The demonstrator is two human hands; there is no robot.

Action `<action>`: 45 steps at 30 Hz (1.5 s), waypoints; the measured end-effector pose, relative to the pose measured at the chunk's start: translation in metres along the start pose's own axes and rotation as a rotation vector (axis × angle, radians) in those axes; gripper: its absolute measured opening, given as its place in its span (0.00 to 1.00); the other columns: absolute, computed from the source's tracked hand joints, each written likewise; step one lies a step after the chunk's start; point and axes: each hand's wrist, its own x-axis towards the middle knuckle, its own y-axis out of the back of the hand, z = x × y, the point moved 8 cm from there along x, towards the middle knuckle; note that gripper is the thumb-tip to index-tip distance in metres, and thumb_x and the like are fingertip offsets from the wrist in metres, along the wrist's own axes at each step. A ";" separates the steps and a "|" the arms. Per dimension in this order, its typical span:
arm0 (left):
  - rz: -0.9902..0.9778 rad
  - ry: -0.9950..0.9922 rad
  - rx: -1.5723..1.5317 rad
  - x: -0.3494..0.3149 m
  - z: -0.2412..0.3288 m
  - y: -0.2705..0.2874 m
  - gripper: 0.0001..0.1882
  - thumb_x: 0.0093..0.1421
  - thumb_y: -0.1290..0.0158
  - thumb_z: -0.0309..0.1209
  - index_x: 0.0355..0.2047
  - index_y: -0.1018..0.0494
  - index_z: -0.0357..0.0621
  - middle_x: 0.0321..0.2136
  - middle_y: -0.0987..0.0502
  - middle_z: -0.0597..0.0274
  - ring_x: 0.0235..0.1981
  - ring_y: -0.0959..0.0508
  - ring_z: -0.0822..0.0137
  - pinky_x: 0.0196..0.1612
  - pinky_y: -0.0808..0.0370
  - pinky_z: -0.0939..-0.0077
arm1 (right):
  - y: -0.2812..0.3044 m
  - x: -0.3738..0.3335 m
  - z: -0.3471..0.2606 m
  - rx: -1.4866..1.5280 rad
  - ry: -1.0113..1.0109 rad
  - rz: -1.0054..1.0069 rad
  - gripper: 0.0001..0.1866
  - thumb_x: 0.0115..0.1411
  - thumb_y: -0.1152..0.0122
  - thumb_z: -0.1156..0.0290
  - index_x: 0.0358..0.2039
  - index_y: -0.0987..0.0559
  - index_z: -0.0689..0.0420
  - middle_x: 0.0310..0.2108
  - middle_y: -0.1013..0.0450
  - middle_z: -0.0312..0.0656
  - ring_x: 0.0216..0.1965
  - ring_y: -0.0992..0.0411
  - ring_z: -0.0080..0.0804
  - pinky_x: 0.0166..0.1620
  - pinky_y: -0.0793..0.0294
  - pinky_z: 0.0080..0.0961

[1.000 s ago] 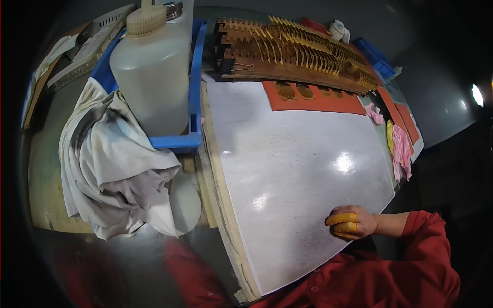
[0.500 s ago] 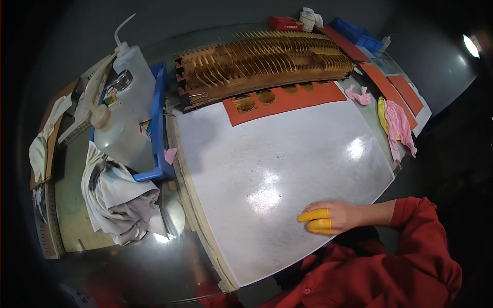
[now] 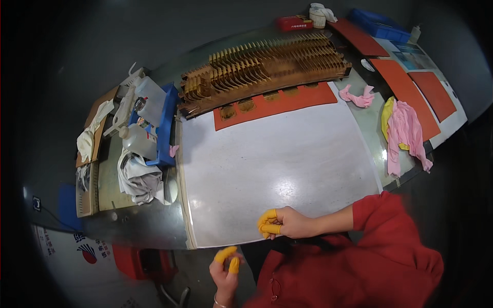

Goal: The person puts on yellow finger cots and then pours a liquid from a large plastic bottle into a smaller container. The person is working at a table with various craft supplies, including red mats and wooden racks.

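My right hand [image 3: 290, 223] is over the front edge of a white sheet [image 3: 277, 154] laid on the table. Its fingers, in yellow finger cots, are curled together; whatever they hold, if anything, is hidden. Lower and to the left, off the table edge, my left hand [image 3: 225, 272] is half raised. Yellow cots cover its thumb and a finger, which stand apart with nothing visible between them. Beyond the sheet stands a long brown rack [image 3: 267, 66] with rows of thin gold-coloured curved pieces. Several round gold-brown pieces lie on an orange mat [image 3: 277, 105] before it.
On the left, a blue tray [image 3: 165, 123] holds translucent squeeze bottles [image 3: 139, 141], with a grey-white cloth [image 3: 141, 179] beside it. Pink gloves [image 3: 405, 133] and orange boards [image 3: 405, 92] lie on the right. At the back are a blue bin [image 3: 377, 25] and a red box [image 3: 294, 23].
My left hand has come into view below the table edge. The right hand has moved left across the sheet to its front edge, its fingers now more curled. The whole view has shifted.
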 end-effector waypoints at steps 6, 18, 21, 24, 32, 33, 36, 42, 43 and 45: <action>-0.182 -0.099 -0.095 0.053 0.038 -0.162 0.06 0.56 0.52 0.25 0.33 0.32 0.35 0.24 0.27 0.61 0.23 0.27 0.75 0.29 0.30 0.84 | 0.065 -0.083 -0.042 0.051 0.216 0.213 0.06 0.56 0.51 0.78 0.35 0.32 0.61 0.26 0.30 0.40 0.27 0.29 0.22 0.29 0.28 0.15; -0.244 0.278 -0.357 0.111 0.022 -0.228 0.08 0.58 0.55 0.31 0.32 0.32 0.39 0.27 0.26 0.58 0.24 0.26 0.73 0.27 0.29 0.82 | 0.150 -0.150 -0.084 0.106 0.650 0.502 0.25 0.55 0.60 0.83 0.54 0.48 0.61 0.49 0.41 0.48 0.47 0.35 0.35 0.44 0.33 0.26; -0.268 0.217 -0.321 0.107 0.022 -0.219 0.08 0.58 0.54 0.31 0.32 0.32 0.39 0.28 0.25 0.57 0.25 0.25 0.72 0.29 0.29 0.82 | 0.137 -0.136 -0.076 0.093 0.683 0.436 0.26 0.55 0.61 0.84 0.55 0.49 0.61 0.51 0.43 0.48 0.49 0.36 0.37 0.44 0.32 0.25; -0.317 0.112 -0.349 0.100 0.023 -0.205 0.08 0.58 0.53 0.31 0.32 0.32 0.38 0.29 0.25 0.56 0.26 0.25 0.71 0.30 0.28 0.81 | 0.115 -0.115 -0.061 0.082 0.613 0.374 0.25 0.56 0.61 0.84 0.55 0.49 0.60 0.52 0.43 0.48 0.49 0.36 0.36 0.44 0.32 0.25; -0.211 -0.004 -0.533 0.094 0.026 -0.170 0.05 0.55 0.52 0.23 0.31 0.35 0.36 0.27 0.29 0.59 0.28 0.26 0.71 0.32 0.27 0.80 | 0.074 -0.095 -0.055 -0.363 0.569 0.355 0.23 0.56 0.59 0.83 0.53 0.44 0.60 0.53 0.44 0.48 0.49 0.36 0.36 0.43 0.30 0.25; -0.212 0.011 -0.509 0.094 0.024 -0.168 0.05 0.55 0.52 0.23 0.31 0.35 0.37 0.27 0.29 0.59 0.27 0.27 0.72 0.31 0.28 0.81 | 0.074 -0.093 -0.053 -0.322 0.573 0.357 0.23 0.56 0.59 0.83 0.53 0.44 0.59 0.52 0.44 0.48 0.49 0.36 0.36 0.43 0.30 0.25; -0.239 0.061 -0.476 0.095 0.014 -0.170 0.05 0.56 0.52 0.24 0.30 0.36 0.37 0.23 0.30 0.61 0.23 0.29 0.75 0.26 0.31 0.85 | 0.079 -0.089 -0.049 -0.178 0.538 0.360 0.22 0.56 0.59 0.83 0.52 0.43 0.60 0.52 0.43 0.48 0.48 0.35 0.36 0.43 0.30 0.25; -0.228 0.150 -0.403 0.097 -0.007 -0.170 0.08 0.57 0.53 0.30 0.25 0.38 0.41 0.15 0.32 0.67 0.12 0.38 0.80 0.14 0.42 0.88 | 0.064 -0.099 -0.067 -0.637 0.712 0.483 0.22 0.53 0.55 0.85 0.50 0.40 0.63 0.50 0.40 0.50 0.46 0.33 0.36 0.43 0.30 0.23; -0.209 0.144 -0.430 0.098 -0.004 -0.170 0.08 0.58 0.53 0.30 0.26 0.38 0.41 0.15 0.32 0.66 0.12 0.37 0.80 0.14 0.41 0.88 | 0.060 -0.100 -0.065 -0.663 0.731 0.508 0.21 0.52 0.55 0.85 0.49 0.39 0.63 0.49 0.38 0.50 0.45 0.33 0.36 0.43 0.30 0.23; -0.170 0.136 -0.484 0.100 0.002 -0.171 0.07 0.58 0.54 0.30 0.26 0.38 0.41 0.16 0.32 0.66 0.13 0.36 0.80 0.15 0.40 0.88 | 0.057 -0.102 -0.062 -0.714 0.767 0.557 0.21 0.51 0.55 0.86 0.48 0.38 0.63 0.47 0.36 0.51 0.45 0.33 0.37 0.43 0.30 0.24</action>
